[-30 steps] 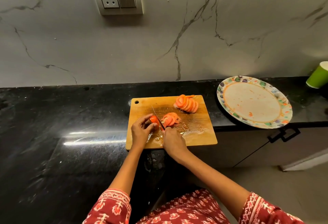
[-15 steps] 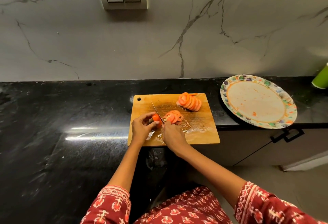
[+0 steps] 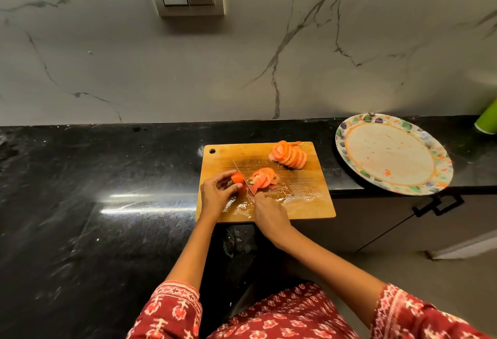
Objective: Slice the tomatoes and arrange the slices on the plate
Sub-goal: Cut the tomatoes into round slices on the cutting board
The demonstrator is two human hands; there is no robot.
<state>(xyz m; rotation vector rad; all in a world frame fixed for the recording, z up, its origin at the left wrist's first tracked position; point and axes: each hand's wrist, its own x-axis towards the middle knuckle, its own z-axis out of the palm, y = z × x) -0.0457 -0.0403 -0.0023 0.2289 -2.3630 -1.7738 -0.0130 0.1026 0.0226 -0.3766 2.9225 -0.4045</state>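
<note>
Black stone makes up the surface (image 3: 94, 204), with a wooden cutting board (image 3: 304, 204) lying at its near edge below a veined marble wall. On the board, the left hand (image 3: 215, 194) has its grip curled round the uncut end of a tomato (image 3: 238, 179), thumb and fingertips pinching it. The right hand (image 3: 269, 213) grips a knife (image 3: 243, 177) whose blade stands just at the tomato's cut face. Freshly cut slices (image 3: 263, 180) lean at the tomato's 3 o'clock; a second fanned row of slices (image 3: 289, 155) sits at the board's 1 o'clock. A floral-rimmed plate (image 3: 441, 177) lies at the board's 3 o'clock, apart from it, holding no slices, and a green cup (image 3: 488, 121) stands beyond.
</note>
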